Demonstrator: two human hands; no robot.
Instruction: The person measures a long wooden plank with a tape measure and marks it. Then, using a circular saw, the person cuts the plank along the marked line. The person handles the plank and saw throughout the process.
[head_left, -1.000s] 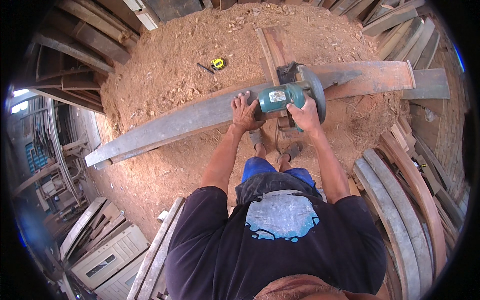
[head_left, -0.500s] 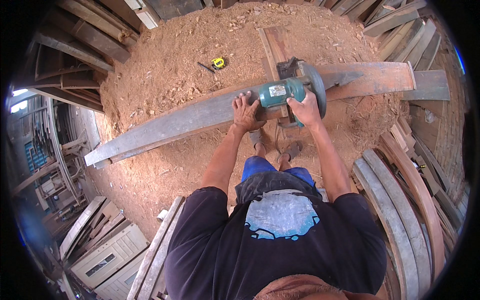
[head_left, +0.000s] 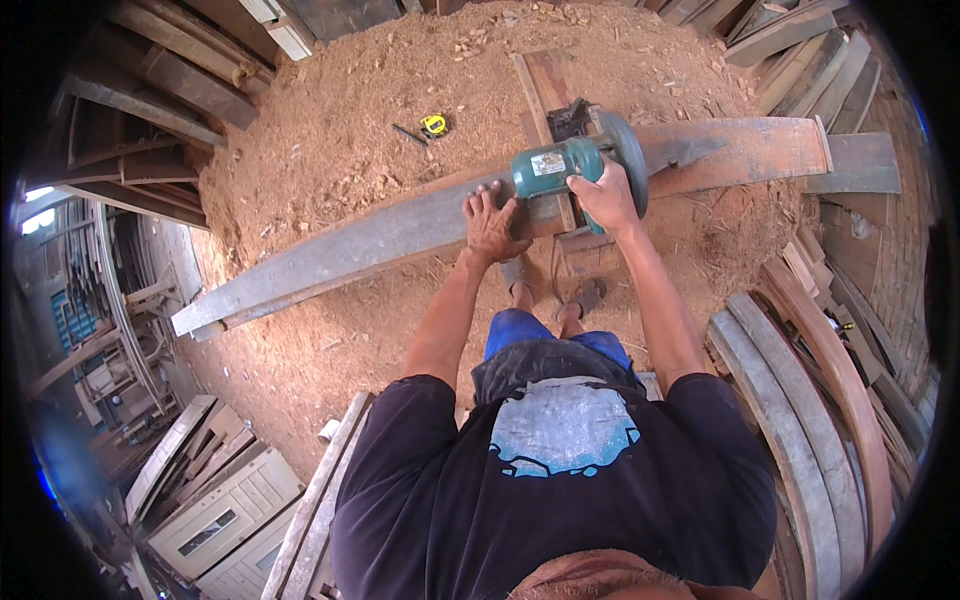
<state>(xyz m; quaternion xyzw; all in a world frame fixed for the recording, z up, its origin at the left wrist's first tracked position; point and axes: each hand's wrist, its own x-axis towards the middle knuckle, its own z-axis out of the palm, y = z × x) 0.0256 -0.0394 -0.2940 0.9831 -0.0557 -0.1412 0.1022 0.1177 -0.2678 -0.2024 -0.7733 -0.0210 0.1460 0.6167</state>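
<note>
A long grey-brown wooden board (head_left: 350,246) lies crosswise in front of me, its right part reddish. On top of it sits a green circular saw (head_left: 545,170) with a round dark guard on its right side. My right hand (head_left: 606,198) is wrapped round the saw's rear handle. Flat on the board, just left of the saw's motor body, my left hand (head_left: 490,225) presses down with its fingers spread. A shorter plank (head_left: 545,85) runs away from me near the saw, partly hidden by it. The saw's blade is out of sight.
Sawdust and wood chips cover the ground (head_left: 330,130). A yellow tape measure (head_left: 434,125) and a dark pencil-like stick (head_left: 408,134) lie beyond the board. Curved planks (head_left: 790,420) are stacked at my right, and more timber (head_left: 170,75) stands at the far left. Panelled boards (head_left: 225,515) lie lower left.
The saw and my right hand have shifted slightly left and away from me. My left hand stays flat on the board.
</note>
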